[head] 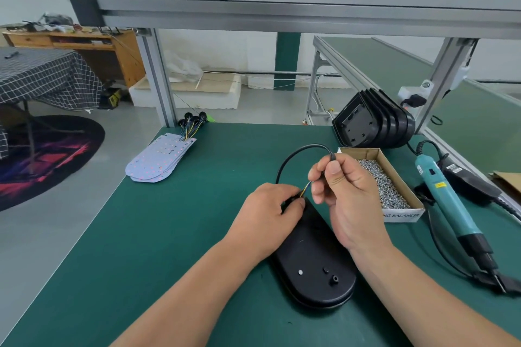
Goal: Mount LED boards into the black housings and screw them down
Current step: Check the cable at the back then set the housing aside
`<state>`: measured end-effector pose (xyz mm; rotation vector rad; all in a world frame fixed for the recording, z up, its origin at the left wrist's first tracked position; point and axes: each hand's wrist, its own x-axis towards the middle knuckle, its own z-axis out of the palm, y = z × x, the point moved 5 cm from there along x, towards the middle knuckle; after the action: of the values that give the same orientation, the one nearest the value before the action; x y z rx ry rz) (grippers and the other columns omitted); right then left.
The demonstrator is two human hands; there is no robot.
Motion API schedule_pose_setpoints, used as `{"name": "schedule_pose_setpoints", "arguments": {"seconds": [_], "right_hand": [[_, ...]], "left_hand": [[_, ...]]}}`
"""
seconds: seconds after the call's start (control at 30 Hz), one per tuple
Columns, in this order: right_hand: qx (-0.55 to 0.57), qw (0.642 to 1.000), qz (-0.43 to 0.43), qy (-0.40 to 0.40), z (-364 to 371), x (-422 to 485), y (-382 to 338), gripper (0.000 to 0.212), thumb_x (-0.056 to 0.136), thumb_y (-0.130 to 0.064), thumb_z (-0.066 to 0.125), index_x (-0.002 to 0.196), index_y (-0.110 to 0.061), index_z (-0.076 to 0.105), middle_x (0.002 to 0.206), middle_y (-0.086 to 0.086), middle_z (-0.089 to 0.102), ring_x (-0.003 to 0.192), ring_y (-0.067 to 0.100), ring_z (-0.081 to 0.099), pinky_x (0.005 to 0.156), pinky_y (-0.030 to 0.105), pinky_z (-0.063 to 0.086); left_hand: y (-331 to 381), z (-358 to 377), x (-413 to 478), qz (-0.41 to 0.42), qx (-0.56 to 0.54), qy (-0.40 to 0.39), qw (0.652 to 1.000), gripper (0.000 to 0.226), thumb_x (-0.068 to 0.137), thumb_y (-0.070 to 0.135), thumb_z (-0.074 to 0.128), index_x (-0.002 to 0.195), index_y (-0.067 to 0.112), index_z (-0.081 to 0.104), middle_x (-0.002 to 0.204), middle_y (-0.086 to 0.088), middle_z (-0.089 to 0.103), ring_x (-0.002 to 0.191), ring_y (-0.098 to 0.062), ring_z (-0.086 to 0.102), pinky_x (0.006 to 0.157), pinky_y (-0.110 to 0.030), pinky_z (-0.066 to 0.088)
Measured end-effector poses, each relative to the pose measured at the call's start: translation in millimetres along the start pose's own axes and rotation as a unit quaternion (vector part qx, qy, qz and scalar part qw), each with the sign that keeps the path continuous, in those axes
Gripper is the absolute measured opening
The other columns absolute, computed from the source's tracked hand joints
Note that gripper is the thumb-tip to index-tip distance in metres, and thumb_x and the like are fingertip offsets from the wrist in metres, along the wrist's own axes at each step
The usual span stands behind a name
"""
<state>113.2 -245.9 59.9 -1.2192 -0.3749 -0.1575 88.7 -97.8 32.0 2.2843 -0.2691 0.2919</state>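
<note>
Covering the bench, a smooth green mat point(169, 234) carries everything. Glossy black housings point(375, 121) lean nested at far right, and pale, round-ended LED boards point(158, 160) fan out far left. An open cardboard box point(401, 215) holds a heap of small silvery screws point(386, 189). One oval black housing point(313, 270) lies at centre. The left hand point(267, 205) pinches something at its far end, seemingly the wire entry. The right hand point(346, 194) pinches the looped black cable point(310, 146).
</note>
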Motion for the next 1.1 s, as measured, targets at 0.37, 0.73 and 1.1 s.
{"name": "schedule_pose_setpoints", "arguments": {"seconds": [0.37, 0.73, 1.1], "right_hand": [[-0.021, 0.999, 0.033, 0.011, -12.1, 5.3, 0.0, 0.025, 0.105, -0.024, 0.056, 0.088, -0.023, 0.074, 0.09, 0.012, 0.073, 0.062, 0.016, 0.058, 0.055, 0.025, 0.047], [-0.137, 0.987, 0.061, 0.055, -39.4, 15.2, 9.2, 0.03, 0.109, -0.011, 0.053, 0.09, -0.019, 0.075, 0.092, 0.009, 0.076, 0.067, 0.016, 0.062, 0.057, 0.026, 0.054], [-0.567, 0.774, -0.21, -0.187, 2.1, 2.3, -8.7, 0.044, 0.099, -0.016, 0.06, 0.143, -0.016, 0.06, 0.147, -0.007, 0.056, 0.147, 0.017, 0.036, 0.126, 0.033, 0.019]], "left_hand": [[0.7, 0.8, -2.0, -0.002, 0.018, -0.027, 0.999, 0.025, 0.101, 0.036, 0.052, 0.083, 0.018, 0.051, 0.081, 0.001, 0.058, 0.088, -0.015, 0.052, 0.078, -0.046, 0.05], [-4.7, -13.7, -9.6, -0.014, 0.118, -0.026, 0.993, 0.055, 0.091, 0.049, 0.055, 0.145, 0.039, 0.056, 0.124, 0.019, 0.051, 0.128, -0.007, 0.04, 0.097, -0.03, 0.048], [-9.0, -19.4, -10.4, -0.095, 0.203, -0.089, 0.97, 0.038, 0.088, 0.062, 0.043, 0.104, 0.034, 0.064, 0.092, 0.008, 0.052, 0.098, -0.021, 0.055, 0.079, -0.037, 0.05]]}}
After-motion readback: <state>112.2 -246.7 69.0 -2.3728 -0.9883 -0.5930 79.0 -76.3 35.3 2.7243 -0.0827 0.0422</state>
